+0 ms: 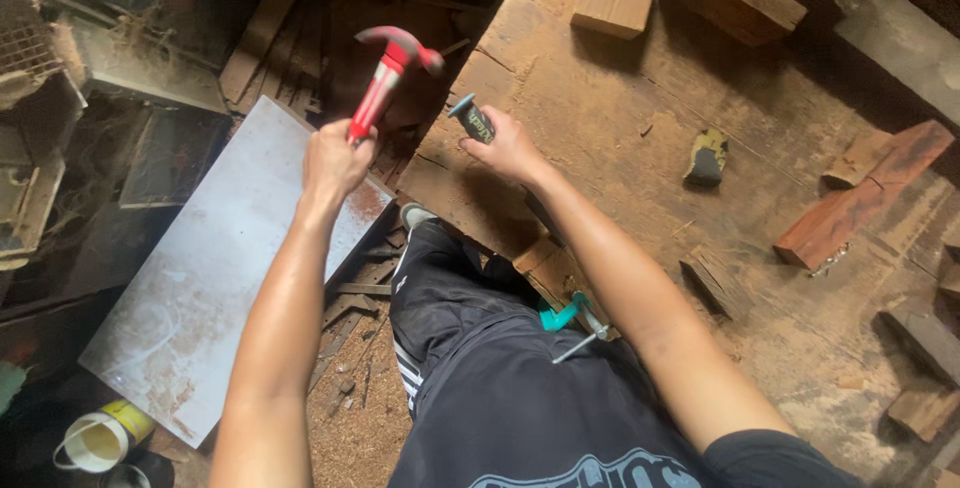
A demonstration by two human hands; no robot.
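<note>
The left hand [335,160] is closed round a red hammer [385,78], raised over the floor just off the workbench [640,128] edge, with open air around it. The hammer's long axis tilts up and right, head toward the bench. The right hand [505,148], on the bench's near corner, grips a dark-handled tool [472,118] pointing up-left toward the hammer head.

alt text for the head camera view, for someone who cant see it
Seen from above, a person's left hand raises a red claw hammer while the right hand grips a dark tool handle on a dusty wooden workbench.
</note>
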